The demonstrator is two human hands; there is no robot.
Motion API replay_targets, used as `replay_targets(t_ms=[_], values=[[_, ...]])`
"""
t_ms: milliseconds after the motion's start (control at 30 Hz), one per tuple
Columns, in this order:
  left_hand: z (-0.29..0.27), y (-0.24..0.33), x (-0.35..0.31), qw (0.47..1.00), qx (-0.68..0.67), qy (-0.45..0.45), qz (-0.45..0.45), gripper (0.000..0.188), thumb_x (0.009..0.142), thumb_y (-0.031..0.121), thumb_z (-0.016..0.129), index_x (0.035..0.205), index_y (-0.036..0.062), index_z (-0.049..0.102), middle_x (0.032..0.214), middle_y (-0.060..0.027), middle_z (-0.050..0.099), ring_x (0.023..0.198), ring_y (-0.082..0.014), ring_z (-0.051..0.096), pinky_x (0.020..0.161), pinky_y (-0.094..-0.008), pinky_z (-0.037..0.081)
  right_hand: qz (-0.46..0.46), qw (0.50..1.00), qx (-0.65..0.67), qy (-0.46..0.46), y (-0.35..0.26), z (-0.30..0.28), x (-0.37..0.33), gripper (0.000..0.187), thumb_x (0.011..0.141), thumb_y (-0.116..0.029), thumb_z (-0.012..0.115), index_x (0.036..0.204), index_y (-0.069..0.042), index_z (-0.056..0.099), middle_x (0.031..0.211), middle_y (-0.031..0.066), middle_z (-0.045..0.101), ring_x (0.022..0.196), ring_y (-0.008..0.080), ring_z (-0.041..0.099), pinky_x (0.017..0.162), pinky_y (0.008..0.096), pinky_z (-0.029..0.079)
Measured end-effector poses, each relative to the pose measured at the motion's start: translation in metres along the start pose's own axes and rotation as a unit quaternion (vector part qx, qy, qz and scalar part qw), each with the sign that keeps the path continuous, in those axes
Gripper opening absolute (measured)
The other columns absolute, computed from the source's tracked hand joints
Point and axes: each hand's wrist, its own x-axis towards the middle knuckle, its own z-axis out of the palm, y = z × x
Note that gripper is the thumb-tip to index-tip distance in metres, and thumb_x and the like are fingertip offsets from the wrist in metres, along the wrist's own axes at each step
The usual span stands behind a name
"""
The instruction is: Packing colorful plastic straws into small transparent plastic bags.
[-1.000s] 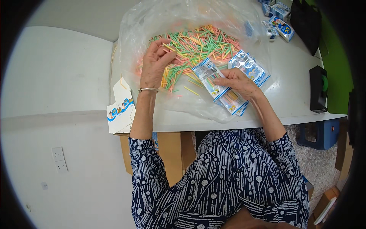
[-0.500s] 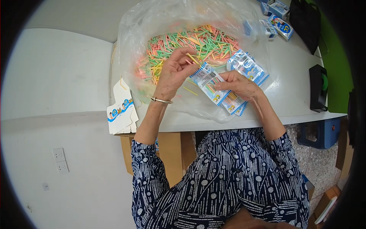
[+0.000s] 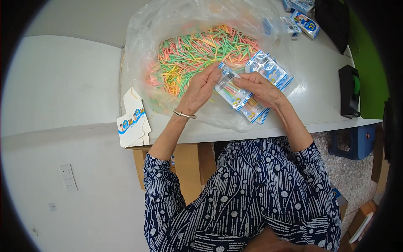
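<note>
My right hand [image 3: 262,90] grips a small clear-and-blue packet [image 3: 238,101] with its thumb on top. Pastel candy sticks show through the packet's window. My left hand [image 3: 200,89], a metal bangle at its wrist, is closed at the packet's upper left edge; its fingertips are partly hidden. Beneath the held packet lie more striped packets [image 3: 257,113]. Beyond the right hand is another pile of packets [image 3: 270,71]. Behind both hands, a large clear plastic bag [image 3: 140,46] lies spread wide with a heap of pink, green and yellow candy sticks [image 3: 201,50] in it.
Flat white cartons [image 3: 135,126] lie at the table's left corner. Small blue-and-white boxes [image 3: 305,25] and a black bag [image 3: 331,25] are at the far right. A black tape dispenser [image 3: 349,90] stands by the right edge. Below are a cardboard box [image 3: 187,168] and a blue stool [image 3: 357,145].
The yellow and pink sticks at my left fingertips no longer show there. My left hand has moved right and down, onto the packet's upper edge. My right hand keeps its grip.
</note>
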Motion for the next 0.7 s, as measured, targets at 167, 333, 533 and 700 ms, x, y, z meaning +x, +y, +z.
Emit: replay_targets(t_ms=[167, 333, 533, 700], values=[[-0.001, 0.014, 0.003, 0.999, 0.007, -0.041, -0.001, 0.037, 0.096, 0.023, 0.053, 0.126, 0.0005, 0.053, 0.109, -0.0020, 0.059, 0.100, -0.0089, 0.052, 0.089, -0.0245, 0.042, -0.020, 0.999, 0.023, 0.037, 0.002, 0.005, -0.002, 0.037, 0.096, -0.027, 0.054, 0.118, 0.003, 0.059, 0.099, 0.0039, 0.066, 0.081, 0.0040, 0.060, 0.071, 0.0189, 0.049], [0.004, 0.017, 0.005, 0.997, -0.078, -0.006, 0.004, 0.039, 0.087, 0.009, 0.065, 0.124, 0.0027, 0.054, 0.109, -0.0034, 0.060, 0.098, -0.0093, 0.055, 0.085, -0.0239, 0.045, -0.035, 0.995, -0.088, 0.041, -0.009, 0.013, -0.012, 0.036, 0.090, -0.027, 0.064, 0.109, 0.003, 0.063, 0.089, 0.0019, 0.066, 0.074, 0.0036, 0.059, 0.063, 0.0178, 0.047], [0.009, 0.019, 0.008, 0.999, -0.030, -0.002, 0.023, 0.038, 0.082, 0.012, 0.069, 0.116, 0.0036, 0.056, 0.100, -0.0054, 0.064, 0.088, -0.0122, 0.059, 0.077, -0.0252, 0.049, 0.036, 0.988, -0.135, 0.064, -0.010, 0.007, -0.016, 0.032, 0.081, -0.028, 0.073, 0.094, 0.001, 0.069, 0.071, 0.0006, 0.064, 0.053, 0.0032, 0.053, 0.045, 0.0185, 0.039], [0.009, 0.025, 0.010, 0.994, 0.075, -0.014, 0.074, 0.037, 0.081, 0.014, 0.071, 0.113, 0.0036, 0.057, 0.100, -0.0049, 0.064, 0.086, -0.0134, 0.060, 0.075, -0.0257, 0.049, 0.031, 0.989, -0.134, 0.058, -0.005, 0.003, -0.014, 0.029, 0.081, -0.025, 0.073, 0.093, 0.001, 0.068, 0.073, 0.0009, 0.064, 0.053, 0.0033, 0.053, 0.044, 0.0186, 0.038]])
